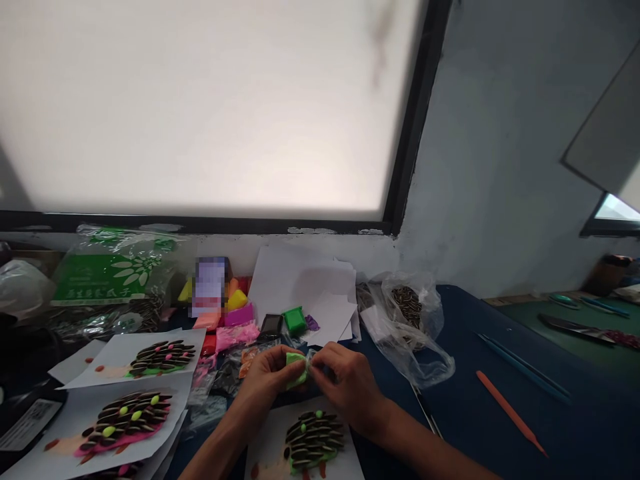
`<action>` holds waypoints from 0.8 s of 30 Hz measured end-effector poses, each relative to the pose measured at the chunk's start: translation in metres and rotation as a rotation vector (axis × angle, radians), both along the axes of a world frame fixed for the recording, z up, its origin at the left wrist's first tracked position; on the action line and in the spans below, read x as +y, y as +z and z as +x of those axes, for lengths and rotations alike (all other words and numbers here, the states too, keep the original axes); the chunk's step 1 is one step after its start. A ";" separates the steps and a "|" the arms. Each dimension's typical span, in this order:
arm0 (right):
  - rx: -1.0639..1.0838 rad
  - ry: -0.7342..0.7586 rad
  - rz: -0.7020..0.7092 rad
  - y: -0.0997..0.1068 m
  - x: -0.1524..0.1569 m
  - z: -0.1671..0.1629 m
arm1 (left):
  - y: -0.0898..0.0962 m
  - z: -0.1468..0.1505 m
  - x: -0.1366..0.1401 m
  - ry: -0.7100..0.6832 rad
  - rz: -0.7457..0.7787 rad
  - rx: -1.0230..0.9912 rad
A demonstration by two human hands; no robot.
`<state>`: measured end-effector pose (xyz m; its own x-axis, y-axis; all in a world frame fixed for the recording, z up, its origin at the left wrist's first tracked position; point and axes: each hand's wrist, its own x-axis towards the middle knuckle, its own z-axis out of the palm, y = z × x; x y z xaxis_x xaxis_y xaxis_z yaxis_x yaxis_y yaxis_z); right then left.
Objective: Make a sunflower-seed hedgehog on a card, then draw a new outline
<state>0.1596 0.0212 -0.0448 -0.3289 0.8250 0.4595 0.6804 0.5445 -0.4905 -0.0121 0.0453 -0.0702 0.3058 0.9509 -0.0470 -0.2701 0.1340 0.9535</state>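
Dark blue tabletop (pixel 465 413), light-green packet (pixel 296 363) pinched between both hands (pixel 270 372) (pixel 347 377), close together, seed-covered picture (pixel 315 440) just below.

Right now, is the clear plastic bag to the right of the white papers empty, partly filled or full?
Partly filled: dark striped seeds lie toward the back of the clear plastic bag, while its near end spreads loose.

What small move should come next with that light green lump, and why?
Perhaps gently draw the clear wrapper away with the right hand, which seems to pinch it right beside the light green lump that the left hand holds.
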 end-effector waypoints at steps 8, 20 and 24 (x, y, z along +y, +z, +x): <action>0.035 0.028 -0.038 -0.003 0.001 0.000 | -0.005 -0.002 0.005 -0.079 0.047 0.007; 0.679 0.131 -0.405 0.010 0.009 0.005 | -0.008 -0.003 0.010 0.091 0.022 -0.049; 0.823 0.109 -0.603 0.011 0.011 0.005 | -0.005 -0.004 0.008 0.094 0.009 -0.064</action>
